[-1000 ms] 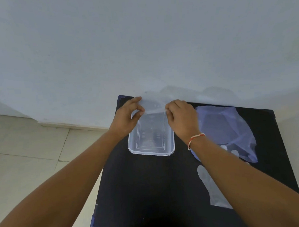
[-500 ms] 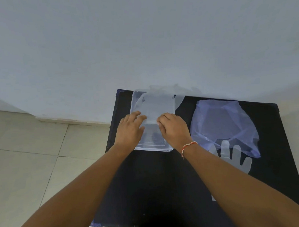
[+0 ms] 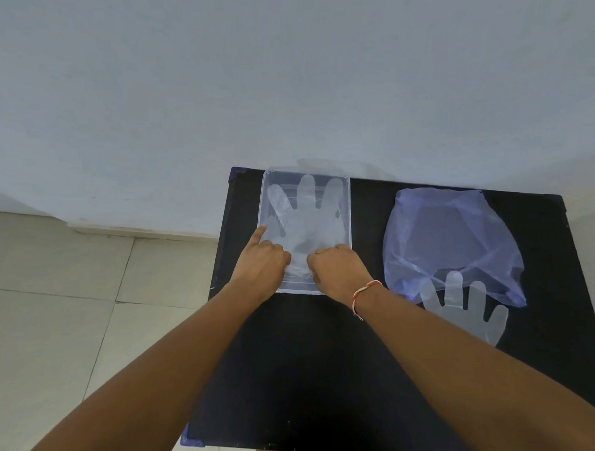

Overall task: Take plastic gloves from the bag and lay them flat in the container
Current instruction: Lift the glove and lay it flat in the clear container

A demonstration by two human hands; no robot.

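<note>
Glove pressed flat in container

Left hand [image 3: 261, 261], forefinger extended, and curled right hand [image 3: 339, 268] pin the glove [image 3: 306, 221] inside the container [image 3: 349, 202]; bag [image 3: 450, 239] at three o'clock.

Black table [image 3: 313, 378]: container [image 3: 349, 202], bag [image 3: 450, 239], loose glove [image 3: 470, 310].

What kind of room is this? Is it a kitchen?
Probably not a kitchen. It looks like a plain room indoors: a bare wall, a tiled floor and a small black table pushed against the wall. Nothing shows what the room is for.
</note>
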